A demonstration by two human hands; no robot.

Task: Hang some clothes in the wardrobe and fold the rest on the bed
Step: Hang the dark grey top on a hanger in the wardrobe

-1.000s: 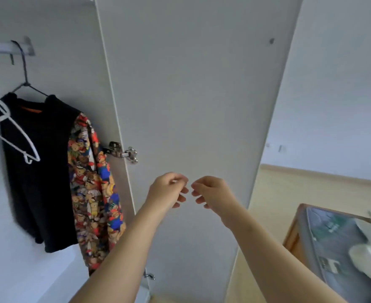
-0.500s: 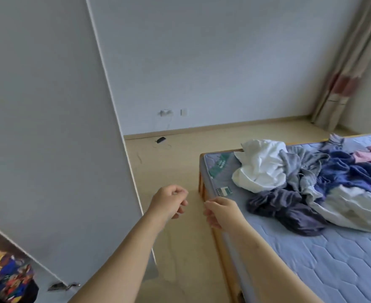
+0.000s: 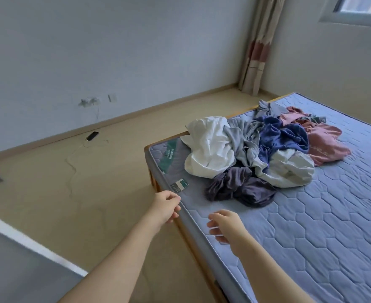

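Observation:
A heap of loose clothes (image 3: pixel 265 149) lies on the blue quilted mattress (image 3: pixel 333 226) near its far corner: a white garment (image 3: pixel 208 152), grey, navy, pink and a dark purple-grey piece (image 3: pixel 239 189) at the front. My left hand (image 3: pixel 166 206) hovers at the mattress edge with fingers loosely curled, holding nothing. My right hand (image 3: pixel 223 225) hangs over the mattress, fingers relaxed and empty. Both hands are well short of the heap. The wardrobe's inside is out of view.
The white wardrobe door (image 3: pixel 16 265) fills the lower left corner. A phone (image 3: pixel 92 135) with a cable lies on the beige floor by the wall. A curtain (image 3: pixel 256 44) hangs in the far corner beside a window (image 3: pixel 359 7). The bed's wooden frame (image 3: pixel 151 171) juts toward me.
The view has swung right from the wardrobe with the hung black and patterned garments to the bed. Both empty hands moved with it and the right hand's fingers have loosened.

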